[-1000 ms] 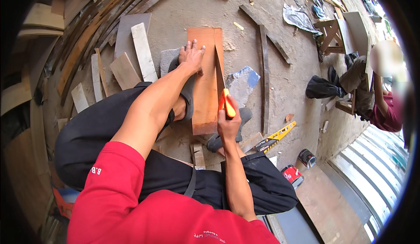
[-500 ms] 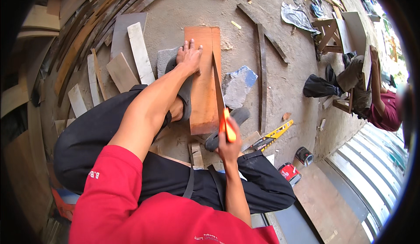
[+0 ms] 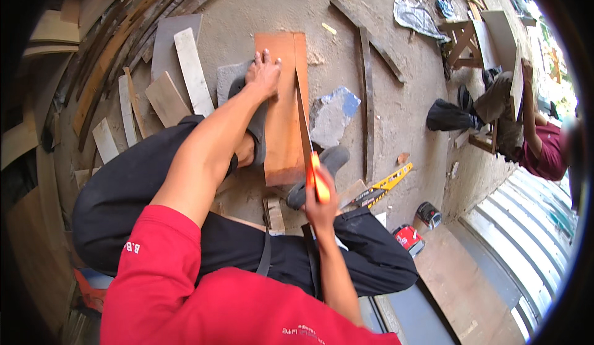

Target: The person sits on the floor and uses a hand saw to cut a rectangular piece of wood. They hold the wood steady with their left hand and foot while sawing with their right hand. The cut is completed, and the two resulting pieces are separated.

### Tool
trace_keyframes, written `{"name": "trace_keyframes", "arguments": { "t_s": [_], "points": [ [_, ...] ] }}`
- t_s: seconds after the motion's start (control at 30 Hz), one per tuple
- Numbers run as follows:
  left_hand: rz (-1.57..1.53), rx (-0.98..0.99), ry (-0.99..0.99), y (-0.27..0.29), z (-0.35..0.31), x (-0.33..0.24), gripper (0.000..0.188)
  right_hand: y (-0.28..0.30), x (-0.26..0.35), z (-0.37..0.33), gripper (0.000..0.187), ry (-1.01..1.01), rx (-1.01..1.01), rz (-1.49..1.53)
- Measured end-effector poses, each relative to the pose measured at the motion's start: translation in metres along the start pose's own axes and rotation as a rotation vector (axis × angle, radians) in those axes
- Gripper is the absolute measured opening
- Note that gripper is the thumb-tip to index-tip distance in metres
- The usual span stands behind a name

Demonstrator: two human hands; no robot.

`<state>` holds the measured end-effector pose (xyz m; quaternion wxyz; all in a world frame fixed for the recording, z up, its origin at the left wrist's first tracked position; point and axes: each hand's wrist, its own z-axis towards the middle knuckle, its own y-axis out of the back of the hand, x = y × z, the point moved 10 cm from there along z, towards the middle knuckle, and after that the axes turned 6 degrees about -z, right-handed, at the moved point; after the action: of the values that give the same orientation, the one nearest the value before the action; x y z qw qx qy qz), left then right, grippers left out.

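Observation:
A reddish-brown wooden board [image 3: 281, 128] lies lengthwise in front of me, with a straight line running down near its right edge. My left hand [image 3: 264, 76] presses flat on its upper left part, fingers spread. My right hand [image 3: 322, 204] is wrapped round the orange and yellow handle of a handsaw [image 3: 303, 117]. The saw's narrow blade runs up along the line on the board, its tip near the upper part. My left foot in a dark sandal [image 3: 257, 128] rests against the board's left side. The other sandal [image 3: 334, 161] is by its lower right corner.
Broken concrete [image 3: 334, 116] lies right of the board, with dark wooden strips [image 3: 367, 104] beyond. A yellow and black tool [image 3: 390, 184] and two cans [image 3: 408, 238] are to the right. Scrap boards [image 3: 193, 76] lie at left. Another person [image 3: 544, 147] sits far right, holding a panel.
My right hand and the saw have shifted slightly down and left. The whole view has moved a little; my left hand stays pressed on the board.

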<state>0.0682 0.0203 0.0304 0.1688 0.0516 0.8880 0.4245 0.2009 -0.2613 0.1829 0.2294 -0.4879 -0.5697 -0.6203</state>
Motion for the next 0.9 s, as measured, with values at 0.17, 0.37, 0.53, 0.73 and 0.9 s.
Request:
{"name": "trace_keyframes", "arguments": {
  "t_s": [0.17, 0.37, 0.53, 0.73, 0.9],
  "points": [
    [0.001, -0.032, 0.003, 0.005, 0.002, 0.006, 0.127, -0.02, 0.005, 0.047, 0.048, -0.143, -0.005, -0.039],
    [0.021, -0.019, 0.022, 0.014, 0.002, -0.001, 0.125, -0.005, -0.012, 0.004, 0.047, -0.211, -0.013, 0.053],
    [0.005, -0.037, -0.001, 0.002, 0.002, 0.008, 0.124, -0.009, 0.018, 0.028, 0.044, -0.063, -0.062, -0.063],
    [0.021, -0.045, -0.007, 0.011, 0.006, -0.003, 0.123, -0.005, 0.015, 0.011, 0.047, -0.031, -0.051, -0.065],
    [0.008, -0.037, 0.014, 0.016, -0.001, 0.002, 0.123, -0.003, 0.016, 0.008, 0.048, 0.005, -0.063, -0.079]
  ]
}}
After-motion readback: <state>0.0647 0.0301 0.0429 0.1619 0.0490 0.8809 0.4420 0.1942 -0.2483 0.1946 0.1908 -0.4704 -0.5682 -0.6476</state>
